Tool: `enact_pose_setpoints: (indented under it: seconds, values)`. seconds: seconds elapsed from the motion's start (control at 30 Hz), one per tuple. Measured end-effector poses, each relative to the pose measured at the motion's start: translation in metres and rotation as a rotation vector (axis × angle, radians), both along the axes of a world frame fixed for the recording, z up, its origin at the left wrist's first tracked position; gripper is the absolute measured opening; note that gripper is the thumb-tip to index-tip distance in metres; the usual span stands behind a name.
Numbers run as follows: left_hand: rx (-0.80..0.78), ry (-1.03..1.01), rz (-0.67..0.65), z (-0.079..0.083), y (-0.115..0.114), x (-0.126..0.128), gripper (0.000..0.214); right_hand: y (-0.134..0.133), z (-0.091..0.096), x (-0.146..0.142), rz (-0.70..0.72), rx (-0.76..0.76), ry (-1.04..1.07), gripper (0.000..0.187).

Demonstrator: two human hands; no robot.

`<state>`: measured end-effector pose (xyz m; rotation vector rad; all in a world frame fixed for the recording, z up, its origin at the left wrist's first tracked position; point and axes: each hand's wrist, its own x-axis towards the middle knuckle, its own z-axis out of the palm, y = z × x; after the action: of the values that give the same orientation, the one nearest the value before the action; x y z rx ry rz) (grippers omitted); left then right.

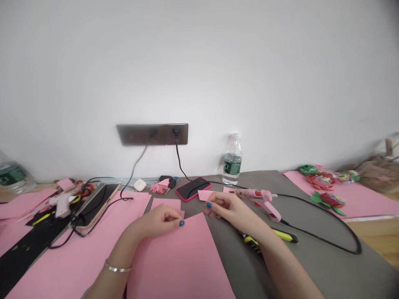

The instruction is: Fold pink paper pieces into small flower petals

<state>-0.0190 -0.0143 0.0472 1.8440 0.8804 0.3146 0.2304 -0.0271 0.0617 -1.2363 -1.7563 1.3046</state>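
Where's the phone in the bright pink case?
In the head view, the pink-edged phone lies near the middle, between crumpled pink paper on the left and a clear plastic bottle on the right.

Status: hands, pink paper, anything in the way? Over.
Left hand at far edge of large pink sheet. Right hand beside small pink piece, grip unclear. Glue gun close by; yellow tool partly behind right forearm.

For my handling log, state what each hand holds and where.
Left hand: at the far edge of the large pink sheet, hold unclear. Right hand: curled; whether anything is held cannot be told.
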Motion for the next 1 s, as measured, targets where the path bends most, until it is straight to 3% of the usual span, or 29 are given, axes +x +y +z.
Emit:
enact_pose_setpoints:
  seconds: [0.17,0.27,0.63,0.73,0.87,1.0]
  values:
    - [0.036,-0.063,0.063,-0.002,0.000,0.004,0.046,-0.005,-0.016,-0.027,0.021,0.085,-0.098,0.022]
    - [0.030,-0.072,0.070,-0.003,0.000,0.004,0.043,-0.003,-0.019,-0.029,0.006,0.117,-0.077,0.023]
    - [0.079,-0.069,0.106,0.002,0.007,-0.018,0.043,-0.006,0.020,0.030,-0.102,0.135,-0.115,0.037]
    - [0.084,-0.085,0.128,0.003,0.008,-0.024,0.044,-0.008,0.022,0.041,-0.131,0.141,-0.143,0.040]
    - [-0.041,-0.156,0.171,-0.001,0.010,-0.036,0.041,-0.008,0.022,0.055,-0.154,0.129,-0.092,0.044]
    - [-0.046,-0.241,0.334,-0.003,0.015,-0.054,0.042,-0.008,0.021,0.069,-0.283,0.125,-0.026,0.043]
